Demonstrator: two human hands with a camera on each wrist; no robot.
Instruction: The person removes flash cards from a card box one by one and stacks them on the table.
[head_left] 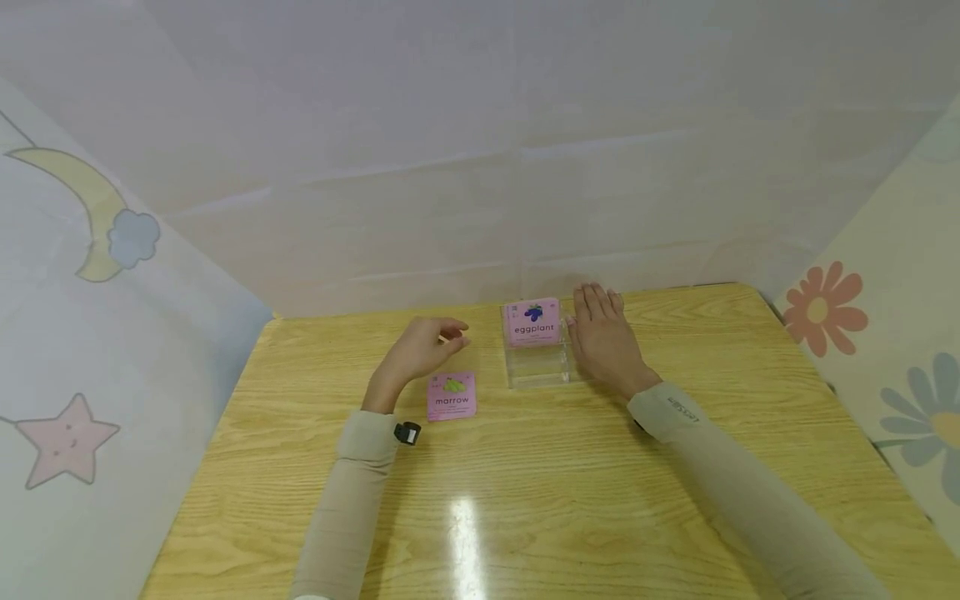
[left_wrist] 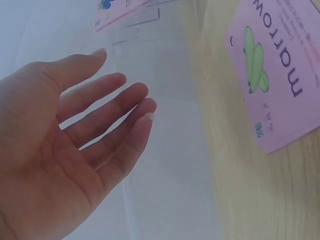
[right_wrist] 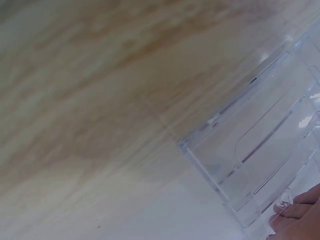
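Observation:
A clear plastic card holder [head_left: 537, 382] with several compartments stands near the back of the table. A pink eggplant card [head_left: 534, 323] leans upright in its left rear slot. My right hand [head_left: 606, 337] lies along the holder's right side, fingers straight and together, palm down. In the right wrist view its fingertips [right_wrist: 290, 215] are at the holder's clear wall [right_wrist: 212, 185]. My left hand [head_left: 420, 348] hovers to the left of the holder, fingers loosely bent with nothing between them. Below it lies a pink marrow card [head_left: 452, 397], on top of a thin stack [left_wrist: 285, 75].
The wooden table [head_left: 510, 492] ends at a pale cloth backdrop [head_left: 420, 208] close behind the holder. Decorated side panels stand left and right, with a moon [head_left: 101, 208] and flowers [head_left: 821, 310]. A bright reflection shows near the front.

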